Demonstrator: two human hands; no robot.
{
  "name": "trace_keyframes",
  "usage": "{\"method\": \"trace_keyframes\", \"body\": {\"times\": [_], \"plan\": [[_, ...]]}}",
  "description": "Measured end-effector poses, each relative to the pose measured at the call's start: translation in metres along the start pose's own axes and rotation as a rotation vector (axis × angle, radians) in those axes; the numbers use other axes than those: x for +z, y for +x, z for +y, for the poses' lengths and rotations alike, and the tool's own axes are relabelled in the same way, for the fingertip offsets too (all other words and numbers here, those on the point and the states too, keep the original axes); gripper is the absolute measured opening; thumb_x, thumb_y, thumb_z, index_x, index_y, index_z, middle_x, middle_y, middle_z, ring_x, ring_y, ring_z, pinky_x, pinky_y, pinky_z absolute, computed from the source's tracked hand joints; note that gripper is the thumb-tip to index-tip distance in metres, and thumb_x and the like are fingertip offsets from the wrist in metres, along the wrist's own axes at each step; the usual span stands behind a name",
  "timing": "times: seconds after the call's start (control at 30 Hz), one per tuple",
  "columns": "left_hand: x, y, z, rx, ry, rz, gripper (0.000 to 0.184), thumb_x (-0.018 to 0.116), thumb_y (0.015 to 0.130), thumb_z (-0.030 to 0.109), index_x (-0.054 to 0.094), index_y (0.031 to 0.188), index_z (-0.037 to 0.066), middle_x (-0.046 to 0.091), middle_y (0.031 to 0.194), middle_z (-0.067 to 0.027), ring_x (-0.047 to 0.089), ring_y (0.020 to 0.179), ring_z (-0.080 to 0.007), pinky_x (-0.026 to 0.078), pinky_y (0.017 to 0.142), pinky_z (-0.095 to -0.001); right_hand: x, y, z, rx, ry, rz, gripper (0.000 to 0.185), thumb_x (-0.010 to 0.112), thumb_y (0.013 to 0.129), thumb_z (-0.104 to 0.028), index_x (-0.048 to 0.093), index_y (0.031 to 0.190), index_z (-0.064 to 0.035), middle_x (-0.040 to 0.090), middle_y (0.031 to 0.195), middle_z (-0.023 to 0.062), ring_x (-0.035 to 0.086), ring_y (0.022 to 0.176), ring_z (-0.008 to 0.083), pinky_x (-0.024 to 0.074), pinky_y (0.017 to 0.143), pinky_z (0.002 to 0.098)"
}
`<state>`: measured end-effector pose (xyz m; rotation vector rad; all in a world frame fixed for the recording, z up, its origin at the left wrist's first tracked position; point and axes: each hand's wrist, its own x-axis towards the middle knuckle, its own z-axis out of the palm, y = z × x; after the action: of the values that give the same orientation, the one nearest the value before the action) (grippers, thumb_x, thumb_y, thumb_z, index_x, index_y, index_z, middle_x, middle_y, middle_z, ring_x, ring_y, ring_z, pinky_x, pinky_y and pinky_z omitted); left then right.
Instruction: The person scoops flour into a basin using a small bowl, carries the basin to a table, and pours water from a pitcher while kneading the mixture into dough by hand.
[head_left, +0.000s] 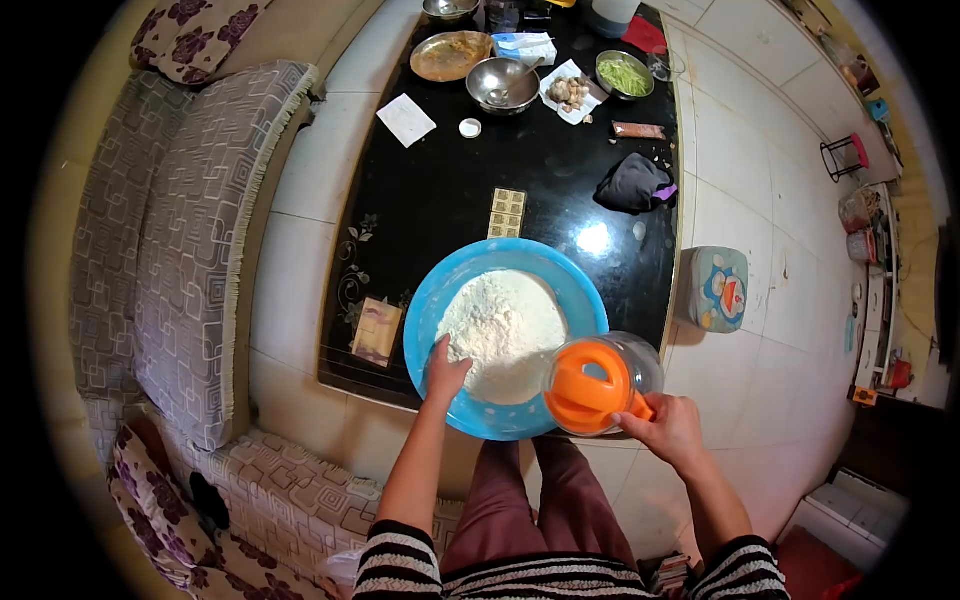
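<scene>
A large blue basin [427,300] holds a heap of white flour [505,325] at the near edge of the black table. My left hand [447,372] reaches over the basin's left side, its fingers apart and touching the flour. At the basin's right side, my right hand [672,428] is closed round the orange handle of a clear jug [645,365] with an orange lid [585,385]. The jug overlaps the basin's lower right rim in view. How much liquid it holds cannot be made out.
On the black table [440,190] stand a metal bowl [490,85], a bowl of green shreds [624,76], a brown plate [450,57] and a dark cloth [632,184]. A stool [718,290] stands to the right, a sofa [190,240] to the left.
</scene>
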<state>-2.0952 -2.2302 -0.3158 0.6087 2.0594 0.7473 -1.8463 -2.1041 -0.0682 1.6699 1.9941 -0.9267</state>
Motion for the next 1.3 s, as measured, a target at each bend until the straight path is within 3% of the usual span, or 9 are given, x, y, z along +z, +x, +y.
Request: {"method": "trace_keyframes", "body": {"times": [0.17,0.23,0.77,0.97,1.13,1.3], "plan": [[0.005,0.006,-0.006,0.027,0.005,-0.001,0.064,0.063,0.063,0.019,0.036,0.118,0.003,0.041,0.116,-0.0181,0.039,0.108,-0.0292,0.033,0.089,-0.0333,-0.001,0.001,-0.004,-0.005,-0.004,0.016,0.050,0.057,0.060,-0.054,0.056,0.062,-0.0036,0.054,0.054,0.0145,0.055,0.055,0.0298,0.0428,0.054,0.0377],[0.006,0.010,-0.006,-0.112,-0.209,-0.028,0.062,0.062,0.064,0.019,0.036,0.117,0.002,0.044,0.113,-0.0180,0.044,0.104,-0.0287,0.035,0.086,-0.0325,-0.003,0.001,-0.006,-0.018,-0.050,0.024,0.050,0.056,0.061,-0.053,0.056,0.062,-0.0037,0.054,0.053,0.0140,0.055,0.054,0.0298,0.0429,0.054,0.0376],[0.005,0.017,-0.006,-0.150,-0.177,-0.017,0.056,0.060,0.066,0.020,0.040,0.115,0.003,0.048,0.110,-0.0170,0.048,0.098,-0.0273,0.038,0.082,-0.0316,-0.005,-0.002,-0.009,-0.133,-0.115,0.098,0.046,0.059,0.060,-0.050,0.056,0.064,-0.0043,0.052,0.048,0.0121,0.054,0.047,0.0284,0.0434,0.048,0.0365],[0.006,0.014,0.004,-0.072,-0.135,0.011,0.053,0.062,0.064,0.018,0.044,0.111,0.002,0.047,0.110,-0.0161,0.050,0.095,-0.0276,0.039,0.081,-0.0315,-0.007,0.002,-0.011,-0.152,-0.130,0.140,0.044,0.059,0.060,-0.048,0.054,0.056,-0.0044,0.050,0.045,0.0117,0.053,0.045,0.0283,0.0424,0.046,0.0362],[0.013,0.025,-0.017,0.053,-0.018,0.061,0.043,0.063,0.065,0.017,0.051,0.104,0.001,0.055,0.098,-0.0163,0.055,0.084,-0.0266,0.043,0.073,-0.0301,-0.010,0.006,-0.012,-0.151,-0.105,0.157,0.043,0.058,0.061,-0.046,0.053,0.053,-0.0038,0.049,0.045,0.0123,0.052,0.044,0.0287,0.0415,0.045,0.0361],[0.010,0.023,-0.012,0.004,0.004,0.068,0.035,0.058,0.069,0.015,0.053,0.101,0.002,0.058,0.087,-0.0164,0.057,0.078,-0.0260,0.044,0.069,-0.0302,-0.012,0.005,-0.016,-0.142,-0.119,0.149,0.043,0.057,0.061,-0.046,0.054,0.054,-0.0037,0.050,0.045,0.0125,0.053,0.045,0.0286,0.0415,0.046,0.0355]]}}
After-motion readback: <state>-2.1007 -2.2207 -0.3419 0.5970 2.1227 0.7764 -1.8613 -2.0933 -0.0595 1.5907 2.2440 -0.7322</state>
